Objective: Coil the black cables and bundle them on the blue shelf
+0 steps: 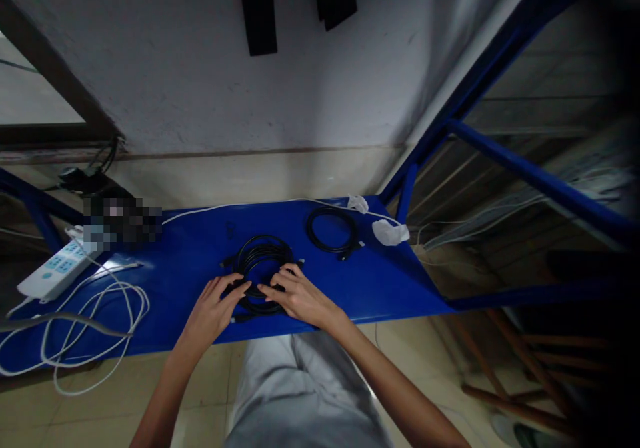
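Coiled black cable [264,243] lies at the front middle of the blue tabletop, with connector ends sticking out to both sides. More black loops [263,309] lie nearer the front edge, partly under my hands; I cannot tell whether they belong to the same cable. My left hand [215,307] is at the coil's left side, thumb and fingers closing on the loops. On the right side, my right hand [301,296] has its fingers bent over the cable and its thumb pointing inward. A second, smaller black cable coil [309,228] rests apart, behind and to the right.
The blue table [390,295] stands against a wall. At left are a white power strip [55,268], tangled white cable [143,298] and a dark, blurred object [127,218]. Crumpled white pieces [390,233] lie at right rear, beside blue frame bars [407,195]. Wooden furniture [530,375] stands lower right.
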`<state>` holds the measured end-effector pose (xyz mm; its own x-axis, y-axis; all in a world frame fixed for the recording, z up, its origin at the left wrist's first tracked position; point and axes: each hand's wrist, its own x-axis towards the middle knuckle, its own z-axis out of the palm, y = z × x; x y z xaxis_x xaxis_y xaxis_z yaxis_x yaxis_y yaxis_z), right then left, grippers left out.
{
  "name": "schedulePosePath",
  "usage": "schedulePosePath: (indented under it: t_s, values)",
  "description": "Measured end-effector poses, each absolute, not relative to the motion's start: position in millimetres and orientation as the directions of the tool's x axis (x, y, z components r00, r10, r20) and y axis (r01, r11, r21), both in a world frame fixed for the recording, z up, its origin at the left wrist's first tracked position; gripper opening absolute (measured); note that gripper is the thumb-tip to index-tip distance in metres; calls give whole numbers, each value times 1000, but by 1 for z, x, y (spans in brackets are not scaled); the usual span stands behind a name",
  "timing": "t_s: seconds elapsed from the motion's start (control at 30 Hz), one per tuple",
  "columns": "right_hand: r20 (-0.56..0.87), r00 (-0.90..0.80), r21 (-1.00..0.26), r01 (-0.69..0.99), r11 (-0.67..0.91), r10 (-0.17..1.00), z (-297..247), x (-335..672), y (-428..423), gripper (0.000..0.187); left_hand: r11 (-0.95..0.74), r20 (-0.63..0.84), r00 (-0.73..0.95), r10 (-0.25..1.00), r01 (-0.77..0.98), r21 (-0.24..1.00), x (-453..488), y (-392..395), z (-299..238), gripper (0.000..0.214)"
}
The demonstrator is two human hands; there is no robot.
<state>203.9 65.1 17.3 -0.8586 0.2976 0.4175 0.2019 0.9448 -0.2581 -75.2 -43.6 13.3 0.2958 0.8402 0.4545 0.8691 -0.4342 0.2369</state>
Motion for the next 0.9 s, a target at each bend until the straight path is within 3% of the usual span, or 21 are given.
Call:
schedulePosePath:
  t_s: [0.17, 0.3, 0.37, 0.5, 0.63, 0.9]
  values:
    - [439, -835, -333, 194, 923, 333, 20, 208, 58, 42, -418, 474, 188, 860, 793, 443, -74, -39, 23, 48]
    - [436, -832, -351, 194, 916, 343, 27, 208, 54, 43, -268, 487, -53, 872, 780, 565, -86, -5, 31, 33]
    - [441, -826, -354, 199, 914, 350, 27, 207, 51, 42, -188, 482, -135, 866, 805, 563, -96, 19, 28, 40]
    - [438, -820, -351, 219, 910, 367, 24, 208, 44, 33, -163, 403, -54, 914, 858, 487, -116, 62, 14, 51]
    - [424, -812, -367, 252, 896, 402, 23, 211, 39, 30, -194, 337, 28, 941, 861, 471, -126, 83, -3, 41]
    - [426, -780, -431, 271, 861, 459, 21, 213, 36, 31, -171, 392, -66, 917, 825, 538, -127, 89, -12, 31]
